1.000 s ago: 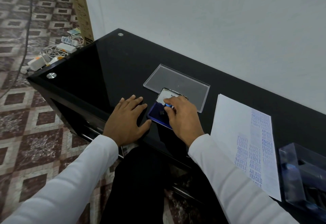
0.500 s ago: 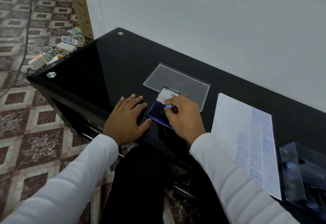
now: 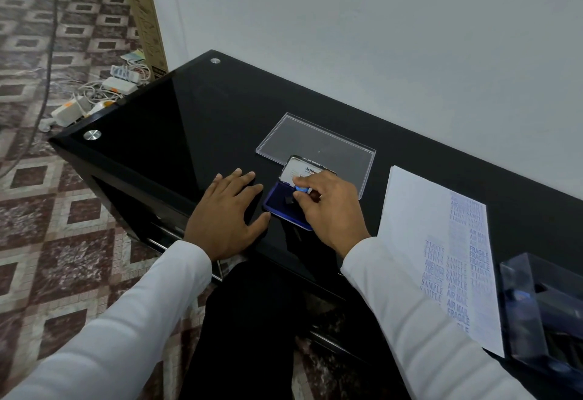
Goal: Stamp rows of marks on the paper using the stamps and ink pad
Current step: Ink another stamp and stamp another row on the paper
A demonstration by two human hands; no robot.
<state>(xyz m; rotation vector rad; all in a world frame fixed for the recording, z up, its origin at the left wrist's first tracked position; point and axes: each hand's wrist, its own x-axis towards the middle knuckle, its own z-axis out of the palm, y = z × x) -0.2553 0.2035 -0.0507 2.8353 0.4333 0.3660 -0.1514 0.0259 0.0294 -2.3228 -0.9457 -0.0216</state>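
Note:
A blue ink pad (image 3: 280, 200) lies open on the black glass table (image 3: 176, 134), its white lid (image 3: 299, 170) tilted up behind it. My right hand (image 3: 328, 210) pinches a small stamp with a light blue top (image 3: 301, 189) and holds it down on the pad. My left hand (image 3: 227, 213) rests flat on the table, its thumb touching the pad's left edge. A white paper (image 3: 419, 220) with columns of blue stamped words lies to the right.
A clear plastic lid (image 3: 318, 144) lies behind the ink pad. A transparent box (image 3: 542, 314) with dark items inside stands at the right edge. The wall runs along the table's far side. Cables and power strips (image 3: 104, 90) lie on the tiled floor to the left.
My right hand's fingers have shifted slightly on the stamp over the pad. My left hand has stayed where it was.

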